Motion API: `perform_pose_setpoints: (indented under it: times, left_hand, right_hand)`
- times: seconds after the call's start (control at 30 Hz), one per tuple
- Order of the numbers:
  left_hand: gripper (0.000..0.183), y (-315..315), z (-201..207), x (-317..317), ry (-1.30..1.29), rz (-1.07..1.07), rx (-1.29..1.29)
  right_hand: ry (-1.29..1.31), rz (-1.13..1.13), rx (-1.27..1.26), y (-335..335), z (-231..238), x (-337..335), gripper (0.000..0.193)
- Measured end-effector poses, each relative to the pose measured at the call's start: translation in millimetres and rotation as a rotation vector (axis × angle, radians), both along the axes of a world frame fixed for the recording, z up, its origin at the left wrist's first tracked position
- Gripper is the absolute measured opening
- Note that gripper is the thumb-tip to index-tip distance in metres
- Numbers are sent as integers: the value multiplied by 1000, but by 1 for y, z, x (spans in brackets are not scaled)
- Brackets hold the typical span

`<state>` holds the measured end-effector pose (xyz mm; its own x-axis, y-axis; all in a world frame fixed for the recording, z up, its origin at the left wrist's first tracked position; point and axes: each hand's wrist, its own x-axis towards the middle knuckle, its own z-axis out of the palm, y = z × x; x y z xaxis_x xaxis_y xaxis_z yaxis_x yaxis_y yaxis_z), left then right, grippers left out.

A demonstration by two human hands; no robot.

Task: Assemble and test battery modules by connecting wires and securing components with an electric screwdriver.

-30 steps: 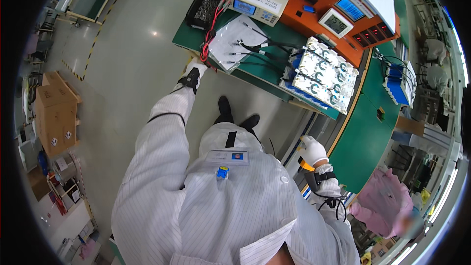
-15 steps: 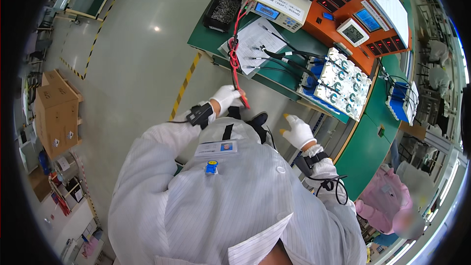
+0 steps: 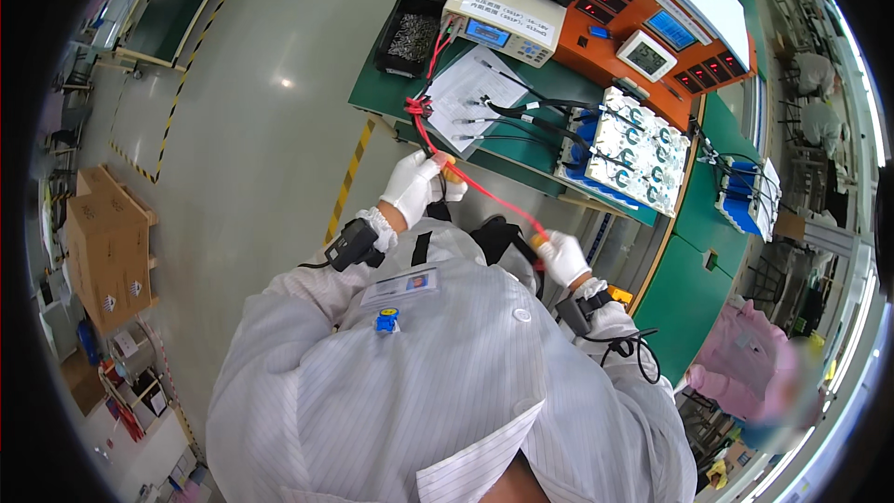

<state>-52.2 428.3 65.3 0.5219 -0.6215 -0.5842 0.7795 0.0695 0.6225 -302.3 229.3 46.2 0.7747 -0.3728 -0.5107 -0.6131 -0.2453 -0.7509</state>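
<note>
White gloves with yellowish fingertips cover both my hands. My left hand (image 3: 419, 188) is closed around the red test lead and a black lead beside it, just off the bench's near edge. From there the red test lead (image 3: 494, 197) runs taut to the lower right. My right hand (image 3: 563, 258) pinches its other end, where the tip is hidden by the fingers. Behind my left hand the leads are bunched in a knot and rise to a beige bench meter (image 3: 507, 14) with a blue display. A white-topped battery module (image 3: 643, 156) with black cables stands to the right.
Printed sheets (image 3: 456, 93) lie under the cable ends on the green bench (image 3: 372, 93). Black bins (image 3: 399, 65) of small metal parts sit at its left corner. Behind are an orange console (image 3: 596, 54) and another blue module (image 3: 740, 188). A person in pink (image 3: 745, 354) is at lower right.
My right hand has closed on the red lead and pulled it out to the right. My left hand has shifted slightly left, and the bunched leads now hang less straight.
</note>
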Motion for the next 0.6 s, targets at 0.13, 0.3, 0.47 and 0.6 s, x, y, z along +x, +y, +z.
perform_pose_setpoints:
  times: [0.13,0.3,0.47,0.6]
  left_hand:
    - [23,13,-29,5,55,-12,-104]
    - [21,18,-38,17,42,103,-175]
    - [33,20,-42,-5,171,-155,-137]
    - [37,41,-102,-28,-141,-825,41]
  right_hand:
    - [43,-100,-237,-39,47,9,19]
    - [0,188,-643,-78,52,-11,21]
    - [-81,-316,110,-90,101,20,16]
    - [-354,-235,215,-96,134,57,16]
